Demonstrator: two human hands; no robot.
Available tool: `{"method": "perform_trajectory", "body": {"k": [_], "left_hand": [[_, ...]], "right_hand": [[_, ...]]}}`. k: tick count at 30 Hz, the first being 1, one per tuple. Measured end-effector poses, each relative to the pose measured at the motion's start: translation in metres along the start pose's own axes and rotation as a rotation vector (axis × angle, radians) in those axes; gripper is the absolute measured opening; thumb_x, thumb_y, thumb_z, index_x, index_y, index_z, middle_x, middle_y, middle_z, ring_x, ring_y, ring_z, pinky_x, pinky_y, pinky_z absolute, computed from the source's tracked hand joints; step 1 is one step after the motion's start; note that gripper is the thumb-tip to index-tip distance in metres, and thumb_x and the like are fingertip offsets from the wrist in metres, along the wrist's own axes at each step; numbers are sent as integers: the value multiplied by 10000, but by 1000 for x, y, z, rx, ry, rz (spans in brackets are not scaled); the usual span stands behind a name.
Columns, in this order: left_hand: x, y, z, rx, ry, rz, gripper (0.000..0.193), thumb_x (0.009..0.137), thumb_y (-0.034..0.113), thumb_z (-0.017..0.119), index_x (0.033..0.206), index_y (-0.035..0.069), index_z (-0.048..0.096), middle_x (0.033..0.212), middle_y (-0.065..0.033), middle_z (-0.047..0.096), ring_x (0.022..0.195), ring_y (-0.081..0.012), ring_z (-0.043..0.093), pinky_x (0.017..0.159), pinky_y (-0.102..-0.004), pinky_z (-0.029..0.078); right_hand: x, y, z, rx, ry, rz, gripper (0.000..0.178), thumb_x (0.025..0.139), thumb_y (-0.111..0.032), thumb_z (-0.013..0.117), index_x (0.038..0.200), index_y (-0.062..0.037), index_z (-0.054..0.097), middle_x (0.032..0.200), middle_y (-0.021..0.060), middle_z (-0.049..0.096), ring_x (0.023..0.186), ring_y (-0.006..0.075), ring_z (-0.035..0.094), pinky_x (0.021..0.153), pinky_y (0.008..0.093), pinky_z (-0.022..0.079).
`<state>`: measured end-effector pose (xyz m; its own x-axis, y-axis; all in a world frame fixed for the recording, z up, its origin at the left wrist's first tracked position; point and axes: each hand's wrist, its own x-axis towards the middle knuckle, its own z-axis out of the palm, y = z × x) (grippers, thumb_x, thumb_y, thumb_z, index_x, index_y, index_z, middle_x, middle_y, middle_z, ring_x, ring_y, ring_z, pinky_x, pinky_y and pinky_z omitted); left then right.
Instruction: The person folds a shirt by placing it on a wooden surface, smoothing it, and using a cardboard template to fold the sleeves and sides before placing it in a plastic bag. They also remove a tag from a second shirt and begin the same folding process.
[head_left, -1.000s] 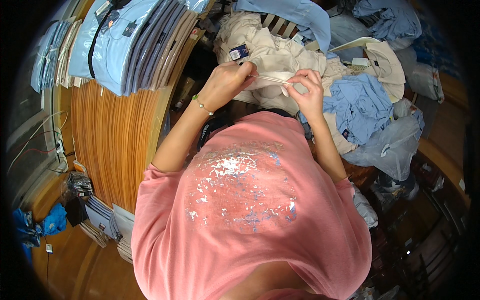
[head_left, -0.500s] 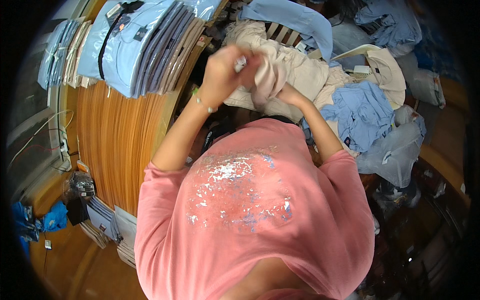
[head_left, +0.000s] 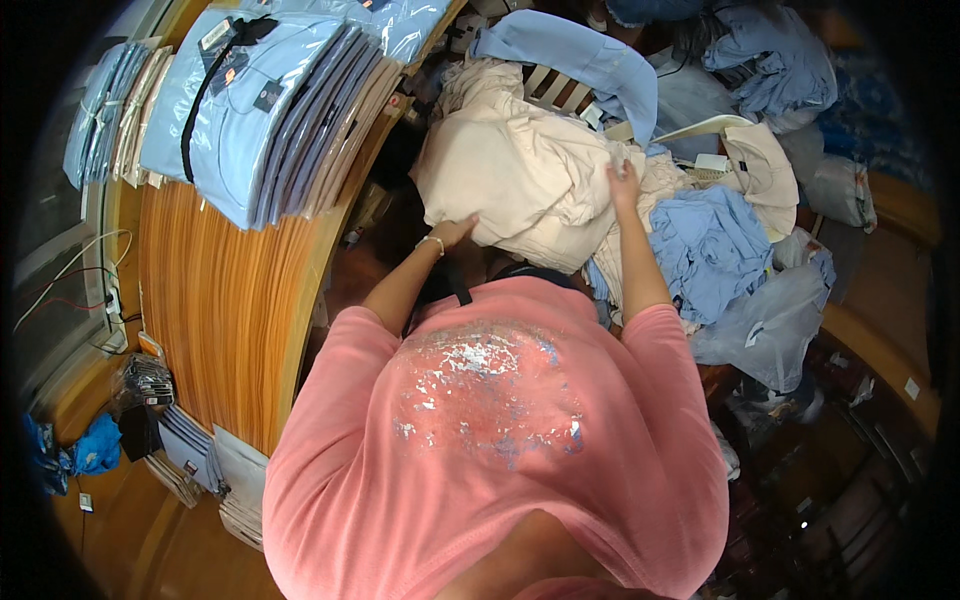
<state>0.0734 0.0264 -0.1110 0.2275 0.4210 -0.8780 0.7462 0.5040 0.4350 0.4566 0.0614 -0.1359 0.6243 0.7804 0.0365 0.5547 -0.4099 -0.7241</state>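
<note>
A cream cloth garment (head_left: 520, 160) lies spread over a heap of rumpled cream clothes in front of me. My left hand (head_left: 457, 232) has its fingers closed at the garment's near left edge. At its right side my right hand (head_left: 622, 180) is raised, with fingers curled on the cloth. Folds of the garment hide part of the fingertips. Right of that hand lies a crumpled light blue garment (head_left: 705, 250), apart from it.
Bagged folded shirts (head_left: 260, 110) are stacked on a wood-grain cabinet (head_left: 230, 310) at left. A blue curved band (head_left: 575, 45) stands behind the heap. Clear plastic bags (head_left: 765, 325) and a cream collar-like piece (head_left: 765, 165) lie at right. More folded shirts (head_left: 190, 445) sit lower left.
My hands were raised together with a bunched, blurred cream garment between them. Now they are apart and lower, and the cloth lies spread across the heap.
</note>
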Motion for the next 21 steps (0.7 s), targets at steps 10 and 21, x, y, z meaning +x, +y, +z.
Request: {"method": "perform_trajectory", "body": {"k": [10, 21], "left_hand": [[-32, -80, -27, -149, 330, 227, 519, 780, 422, 664, 923, -74, 612, 899, -250, 639, 882, -356, 627, 778, -391, 475], [-40, 38, -62, 854, 606, 652, 594, 699, 103, 639, 1249, 141, 418, 1346, -167, 345, 1214, -377, 366, 971, -511, 341]], "right_hand": [[-12, 20, -131, 165, -826, 171, 344, 691, 57, 616, 1027, -17, 636, 900, 69, 642, 819, 176, 599, 792, 268, 463], [-25, -29, -86, 1, -1171, -64, 257, 696, 25, 615, 940, -53, 643, 1013, 102, 622, 954, 245, 575, 813, 321, 455]]}}
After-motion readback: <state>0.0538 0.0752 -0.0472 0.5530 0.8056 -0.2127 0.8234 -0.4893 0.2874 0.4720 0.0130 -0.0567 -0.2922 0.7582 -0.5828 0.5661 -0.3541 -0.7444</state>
